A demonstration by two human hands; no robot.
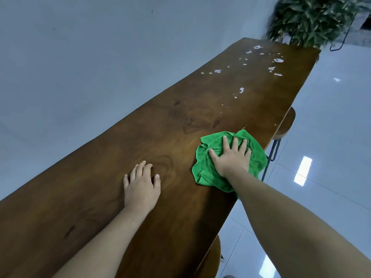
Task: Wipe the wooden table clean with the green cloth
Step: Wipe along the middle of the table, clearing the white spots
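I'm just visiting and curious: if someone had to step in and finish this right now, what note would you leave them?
Right hand: pressed flat, fingers spread, on the green cloth, near the right edge of the wooden table.
Left hand: flat on bare wood, holding nothing.
Done: the near stretch of table shows no spots.
Left: the whitish spots scattered over the far end, in front of the plant. Push the cloth forward through them, then check the edges.

no readable text, labels, brands or numbers, white marks on wooden table (140,137) illegible
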